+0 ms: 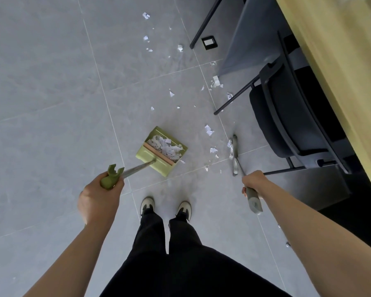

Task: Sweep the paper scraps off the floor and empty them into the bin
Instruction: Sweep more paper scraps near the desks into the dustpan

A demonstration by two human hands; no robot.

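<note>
Head view: green dustpan (161, 151) holds paper scraps (166, 147); left hand (101, 192) fingers grip its handle, right hand (254, 182) broom (235, 155).

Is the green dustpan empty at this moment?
No, the green dustpan already holds a heap of white paper scraps, while other scraps lie loose on the floor.

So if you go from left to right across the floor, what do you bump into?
Left hand → dustpan → broom → right hand → chair → table.
</note>
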